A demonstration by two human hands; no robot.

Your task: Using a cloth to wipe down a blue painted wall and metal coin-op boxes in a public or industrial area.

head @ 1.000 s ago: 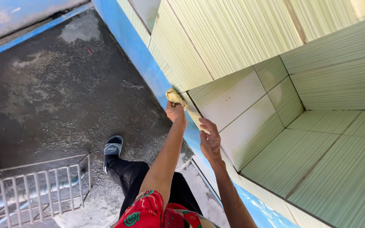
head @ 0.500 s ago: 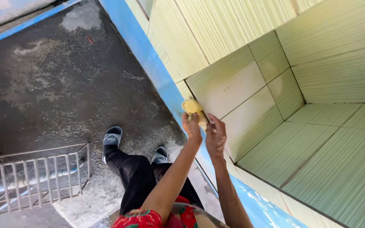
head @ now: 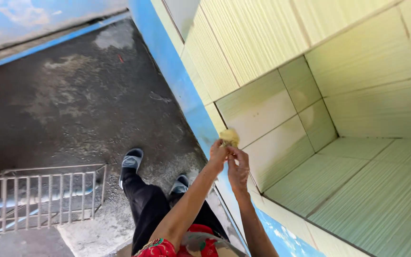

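A: Start w/ what is nearest. What do you see?

B: Nearest is the red flowered shirt [head: 160, 247] and black trousers [head: 143, 209], then two sandals [head: 132, 162] on the dark concrete floor [head: 63, 104].

A: And the hands?

B: Both are raised together in front of the tiled wall [head: 258, 109]. The left hand [head: 217, 153] pinches a small yellow sponge [head: 229, 137] w/ fingers closed on its lower part. The right hand [head: 238, 167] is just below, fingers half curled, tips touching the left hand near the sponge; I cannot tell if it grips the sponge too.

A: What changed vs. a sec ago?

B: One second ago the left arm was stretched and the sponge lay flat on the tile edge near the blue border [head: 177, 81]. Half a second ago it was already lifted. Now it is held off the tiles, approx. in front of the joint btw. two pale tiles, both hands meeting at it. I judge wiping is paused and the sponge is being adjusted.

A: Farther?

B: The green ribbed tiles of the recess [head: 357, 190] at right; at left a metal grate [head: 39, 195].
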